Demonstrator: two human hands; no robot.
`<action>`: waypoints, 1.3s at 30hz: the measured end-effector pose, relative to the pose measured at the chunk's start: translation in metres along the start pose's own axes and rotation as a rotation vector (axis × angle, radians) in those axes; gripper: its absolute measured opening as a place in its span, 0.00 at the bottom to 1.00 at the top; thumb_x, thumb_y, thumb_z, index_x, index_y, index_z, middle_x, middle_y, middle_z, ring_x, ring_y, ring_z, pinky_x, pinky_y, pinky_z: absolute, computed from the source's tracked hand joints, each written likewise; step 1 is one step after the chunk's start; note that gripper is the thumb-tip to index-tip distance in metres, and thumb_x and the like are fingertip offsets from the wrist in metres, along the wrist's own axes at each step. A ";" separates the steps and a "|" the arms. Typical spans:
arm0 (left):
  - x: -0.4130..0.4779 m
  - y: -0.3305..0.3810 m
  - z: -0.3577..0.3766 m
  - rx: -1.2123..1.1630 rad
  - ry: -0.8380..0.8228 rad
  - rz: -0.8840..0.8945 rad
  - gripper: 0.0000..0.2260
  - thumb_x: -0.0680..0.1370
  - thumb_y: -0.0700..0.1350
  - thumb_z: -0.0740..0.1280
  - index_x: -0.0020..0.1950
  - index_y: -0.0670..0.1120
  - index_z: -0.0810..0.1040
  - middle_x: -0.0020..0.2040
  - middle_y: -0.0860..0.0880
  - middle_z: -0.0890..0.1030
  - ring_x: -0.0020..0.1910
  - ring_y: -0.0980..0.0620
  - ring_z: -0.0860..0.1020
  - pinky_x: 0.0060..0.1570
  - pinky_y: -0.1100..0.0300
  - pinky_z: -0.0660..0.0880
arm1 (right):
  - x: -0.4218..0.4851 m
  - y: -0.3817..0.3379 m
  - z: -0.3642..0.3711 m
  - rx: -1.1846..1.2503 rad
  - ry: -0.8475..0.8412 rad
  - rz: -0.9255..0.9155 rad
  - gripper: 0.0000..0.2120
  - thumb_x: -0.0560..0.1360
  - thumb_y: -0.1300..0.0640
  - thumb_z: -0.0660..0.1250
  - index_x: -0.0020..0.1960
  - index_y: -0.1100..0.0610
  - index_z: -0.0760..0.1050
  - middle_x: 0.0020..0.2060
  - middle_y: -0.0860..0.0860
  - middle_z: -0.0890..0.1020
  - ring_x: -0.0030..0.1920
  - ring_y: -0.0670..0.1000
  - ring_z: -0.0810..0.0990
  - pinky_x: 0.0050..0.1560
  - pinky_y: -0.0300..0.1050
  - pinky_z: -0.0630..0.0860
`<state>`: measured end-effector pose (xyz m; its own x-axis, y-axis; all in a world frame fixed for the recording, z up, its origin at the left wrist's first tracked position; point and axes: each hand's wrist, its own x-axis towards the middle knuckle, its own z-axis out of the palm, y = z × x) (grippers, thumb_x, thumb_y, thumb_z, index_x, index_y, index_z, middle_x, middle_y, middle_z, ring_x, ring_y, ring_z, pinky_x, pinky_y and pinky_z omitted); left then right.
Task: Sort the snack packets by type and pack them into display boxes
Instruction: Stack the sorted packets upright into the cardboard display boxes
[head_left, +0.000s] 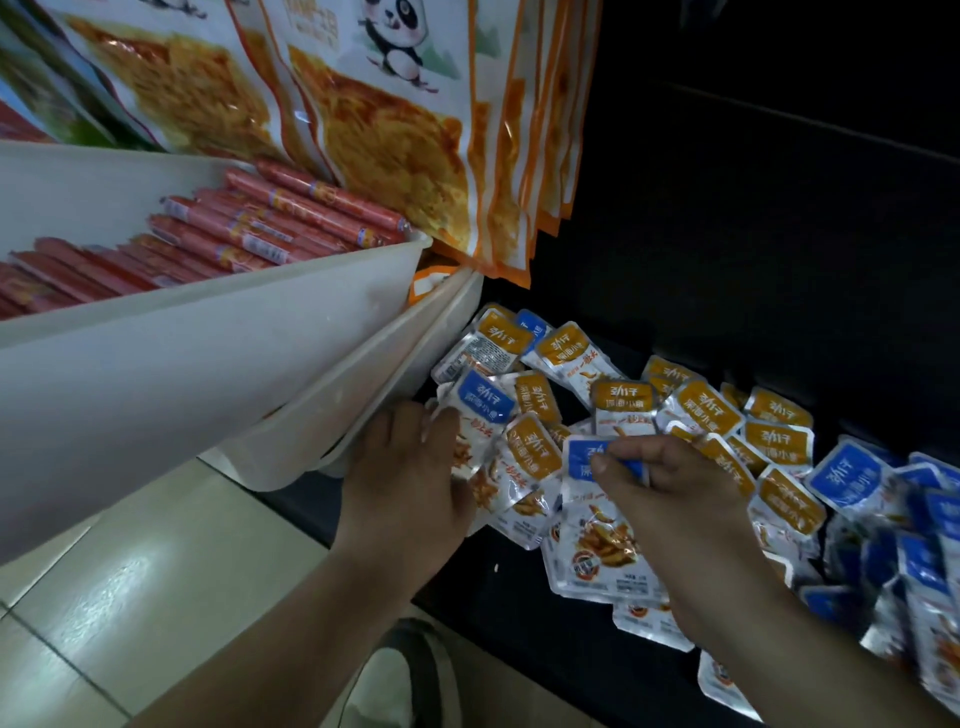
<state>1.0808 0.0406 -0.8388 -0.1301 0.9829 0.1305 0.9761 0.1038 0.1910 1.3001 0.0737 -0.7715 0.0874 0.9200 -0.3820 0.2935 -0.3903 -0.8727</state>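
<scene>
Silvery snack packets (597, 545), orange or blue tops

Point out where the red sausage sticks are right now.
Head view, upper left: the red sausage sticks lie in the white bin, below the hanging panda-print bags.

dim overall | glare on floor tiles (130, 582); right edge blurred | wide-angle bending at edges
</scene>
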 end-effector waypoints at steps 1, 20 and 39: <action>0.000 0.000 -0.001 -0.007 0.034 0.019 0.27 0.69 0.54 0.76 0.65 0.47 0.76 0.54 0.46 0.76 0.55 0.45 0.75 0.51 0.51 0.76 | -0.002 0.000 -0.001 0.002 -0.011 0.014 0.05 0.78 0.55 0.74 0.51 0.46 0.81 0.43 0.40 0.82 0.41 0.40 0.81 0.34 0.37 0.78; -0.050 0.084 -0.022 -0.731 -0.013 0.155 0.27 0.77 0.59 0.72 0.73 0.48 0.78 0.65 0.57 0.77 0.60 0.61 0.78 0.55 0.68 0.77 | -0.014 0.001 -0.017 0.259 -0.009 0.006 0.30 0.79 0.67 0.66 0.66 0.32 0.73 0.50 0.47 0.88 0.45 0.53 0.85 0.46 0.54 0.82; 0.065 0.013 0.002 -0.100 -0.364 0.196 0.48 0.69 0.69 0.74 0.83 0.52 0.58 0.81 0.46 0.60 0.81 0.43 0.56 0.80 0.45 0.57 | -0.018 0.022 -0.032 0.111 0.007 -0.078 0.26 0.79 0.62 0.71 0.63 0.31 0.73 0.44 0.38 0.86 0.45 0.56 0.83 0.35 0.41 0.77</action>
<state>1.0851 0.1057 -0.8298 0.1436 0.9740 -0.1754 0.9523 -0.0878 0.2921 1.3358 0.0498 -0.7742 0.0749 0.9478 -0.3100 0.1921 -0.3187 -0.9282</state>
